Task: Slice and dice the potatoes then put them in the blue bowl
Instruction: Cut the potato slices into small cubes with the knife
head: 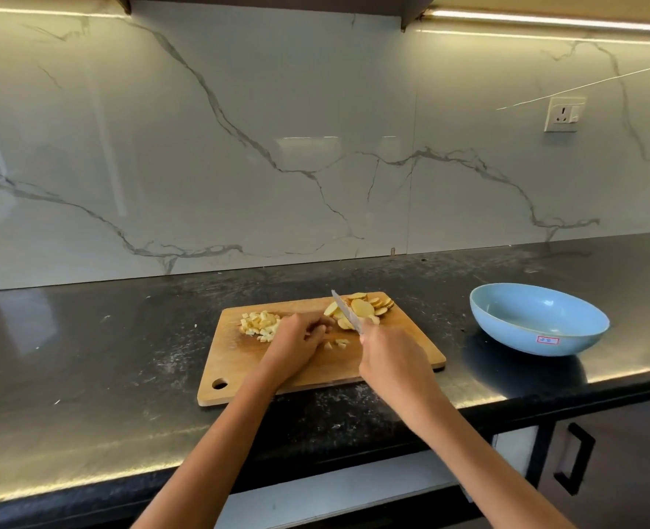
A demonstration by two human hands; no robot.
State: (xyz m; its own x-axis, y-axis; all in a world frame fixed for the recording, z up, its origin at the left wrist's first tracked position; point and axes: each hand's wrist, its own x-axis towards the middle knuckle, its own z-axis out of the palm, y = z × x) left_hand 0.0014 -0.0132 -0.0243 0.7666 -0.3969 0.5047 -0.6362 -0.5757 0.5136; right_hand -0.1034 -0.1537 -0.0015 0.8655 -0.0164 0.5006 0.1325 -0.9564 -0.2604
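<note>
A wooden cutting board (239, 372) lies on the black counter. A heap of diced potato (259, 323) sits at its far left, and a pile of potato slices (365, 306) at its far right. A few loose cubes (336, 343) lie between my hands. My right hand (392, 360) grips a knife (346, 311) whose blade points away over the slices. My left hand (296, 339) rests fingers-down on the board beside the diced heap; what is under its fingertips is hidden. The blue bowl (514, 326) stands to the right of the board and looks empty.
The black counter (86, 357) runs left and right, with a marble backsplash behind. A wall socket (563, 114) is at the upper right. A dark cabinet door with a black handle (575, 458) sits below the counter edge at the right.
</note>
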